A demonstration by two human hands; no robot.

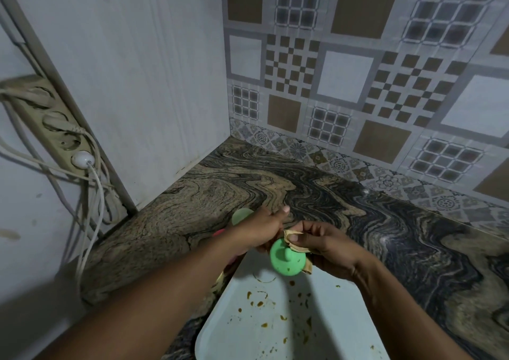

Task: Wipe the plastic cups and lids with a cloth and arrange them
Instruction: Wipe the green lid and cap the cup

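The green lid [286, 260] sits just below the centre of the frame, held in the air over the far end of a stained white tray [330, 332]. Its knobbed face is turned toward the camera. The left hand [264, 230] grips the lid at its left rim; most of its fingers are hidden behind the lid, and one fingertip points up, straight. The right hand [327, 246] pinches a beige cloth [292, 234] between thumb and curled fingers and presses it against the lid's upper right edge.

The lid looks like thin moulded plastic: probably light, stiff and smooth enough to slip if damp. The rim likely gives the steadier hold, leaving the knob and flat face free for the soft cloth, which should fold around the knob easily.

A pale green cup [242, 215] and something pink [220, 233] show behind the left wrist, on the marbled countertop [275, 180].
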